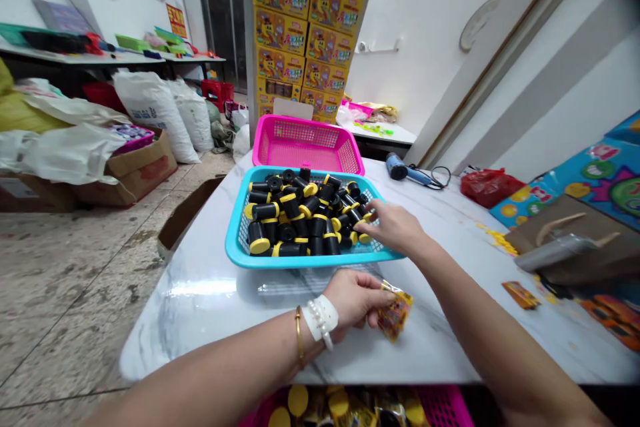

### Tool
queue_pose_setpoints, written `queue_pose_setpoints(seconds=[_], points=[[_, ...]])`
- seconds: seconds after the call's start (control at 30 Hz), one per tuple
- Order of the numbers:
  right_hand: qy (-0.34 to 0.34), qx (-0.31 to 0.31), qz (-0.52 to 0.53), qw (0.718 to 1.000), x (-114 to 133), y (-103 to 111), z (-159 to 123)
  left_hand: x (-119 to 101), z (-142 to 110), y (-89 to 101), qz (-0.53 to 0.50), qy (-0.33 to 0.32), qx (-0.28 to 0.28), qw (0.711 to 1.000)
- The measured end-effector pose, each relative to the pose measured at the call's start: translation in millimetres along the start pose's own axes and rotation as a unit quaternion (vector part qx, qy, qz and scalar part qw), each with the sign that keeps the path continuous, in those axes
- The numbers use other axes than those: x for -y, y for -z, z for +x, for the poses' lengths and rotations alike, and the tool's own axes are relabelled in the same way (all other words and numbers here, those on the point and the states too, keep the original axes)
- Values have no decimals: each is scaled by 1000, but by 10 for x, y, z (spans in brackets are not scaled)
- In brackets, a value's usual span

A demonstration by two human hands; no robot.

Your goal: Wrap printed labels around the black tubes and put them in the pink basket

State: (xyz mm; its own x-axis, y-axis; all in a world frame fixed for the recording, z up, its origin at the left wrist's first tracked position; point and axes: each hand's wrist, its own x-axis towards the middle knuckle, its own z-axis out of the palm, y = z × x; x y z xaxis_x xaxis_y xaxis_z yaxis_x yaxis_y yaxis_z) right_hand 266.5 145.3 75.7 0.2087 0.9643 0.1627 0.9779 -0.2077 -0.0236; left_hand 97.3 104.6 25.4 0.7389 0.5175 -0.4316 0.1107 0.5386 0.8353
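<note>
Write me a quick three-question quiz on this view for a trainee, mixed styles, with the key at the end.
1. True or false: the left hand holds a yellow printed packet over the tabletop.

2. Multiple choice: where is the right hand?
A) On the red bag
B) At the right side of the blue basket
C) On the pink basket

3. Fill in the missing colour: many of the black cylinders in the blue basket show ______ ends.

Key: 1. True. 2. B. 3. Yellow.
</note>
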Motion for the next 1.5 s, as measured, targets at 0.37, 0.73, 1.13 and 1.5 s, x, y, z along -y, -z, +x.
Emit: queue_pose_setpoints(seconds=[0.37, 0.73, 1.13, 1.5], points=[[39, 61, -25, 997, 132, -142, 171, 3, 75, 50, -70, 35, 23, 997], [53, 42, 544, 836, -529, 198, -1343, -63, 105, 49, -143, 58, -15, 988], [-132, 78, 582, 799, -331, -98, -1548, -82, 98, 47, -137, 53, 5, 989], [-32, -64, 477, 876, -230, -164, -1619, -18, 149, 99, -26, -12, 7, 1000]])
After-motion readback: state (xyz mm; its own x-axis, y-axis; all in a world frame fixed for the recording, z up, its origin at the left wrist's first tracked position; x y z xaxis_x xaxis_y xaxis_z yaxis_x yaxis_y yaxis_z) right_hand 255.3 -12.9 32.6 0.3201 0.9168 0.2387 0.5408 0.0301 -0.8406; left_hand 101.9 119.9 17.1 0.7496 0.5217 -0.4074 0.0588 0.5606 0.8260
